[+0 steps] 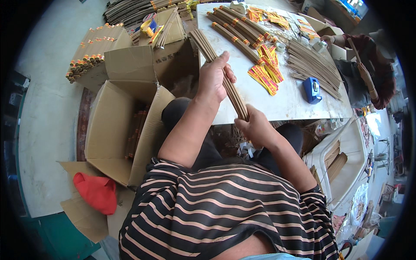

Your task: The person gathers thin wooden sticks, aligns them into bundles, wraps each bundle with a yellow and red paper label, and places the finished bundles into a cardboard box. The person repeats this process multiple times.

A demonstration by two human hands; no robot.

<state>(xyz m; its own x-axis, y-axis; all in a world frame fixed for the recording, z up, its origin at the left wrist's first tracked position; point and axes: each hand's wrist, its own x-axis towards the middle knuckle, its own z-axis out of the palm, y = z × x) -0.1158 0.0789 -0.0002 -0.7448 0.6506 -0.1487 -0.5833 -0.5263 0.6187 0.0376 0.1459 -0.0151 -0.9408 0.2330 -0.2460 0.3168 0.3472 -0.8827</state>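
A bundle of brown incense sticks (234, 96) slants across in front of me, over the near edge of the white table (299, 110). My left hand (215, 79) is wrapped round its middle, thumb pointing up along the sticks. At the lower end, my right hand (256, 128) closes on the same bundle. Just beyond lie red-and-yellow paper bands (265, 78). Several banded incense bundles (237, 40) rest side by side farther back, and loose incense sticks (313, 65) are spread to the right. A blue tape dispenser (312, 90) stands near the table's right front.
To my left, an open cardboard box (100, 130) has banded bundles inside; a red cloth (96, 191) lies by it. More bundles are stacked (100, 45) behind. A white tub (346, 167) holding sticks stands at right. A co-worker (368, 65) holds a long stick-like thing beyond the table.
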